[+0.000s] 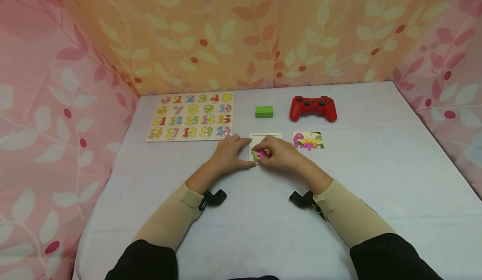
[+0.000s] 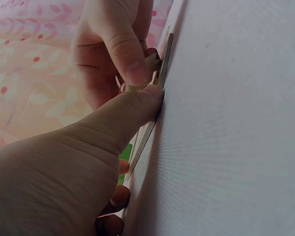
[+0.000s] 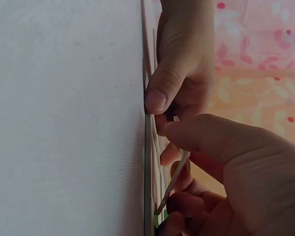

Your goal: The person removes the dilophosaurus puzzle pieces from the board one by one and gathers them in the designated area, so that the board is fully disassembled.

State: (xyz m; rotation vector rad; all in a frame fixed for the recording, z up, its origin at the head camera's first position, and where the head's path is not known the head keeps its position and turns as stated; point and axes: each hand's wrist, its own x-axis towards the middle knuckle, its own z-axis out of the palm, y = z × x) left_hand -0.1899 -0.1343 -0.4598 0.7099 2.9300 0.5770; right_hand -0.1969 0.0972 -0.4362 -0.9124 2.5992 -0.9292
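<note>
A small white puzzle tray (image 1: 266,137) lies on the table between both hands. My left hand (image 1: 229,153) holds the tray's left side, its thumb at the near corner and fingers farther back along the edge. My right hand (image 1: 280,152) pinches a thin puzzle piece (image 3: 175,179), tilted over the tray in the right wrist view. Pink and green picture (image 1: 260,155) shows beneath the right fingers, partly hidden by them. To the right lie joined puzzle pieces (image 1: 309,139) with a pink dinosaur picture.
A number board (image 1: 190,116) lies at the back left. A green block (image 1: 264,112) sits behind the tray, and a red game controller (image 1: 313,108) is to its right. Patterned curtains (image 1: 263,33) stand along the table's back and sides.
</note>
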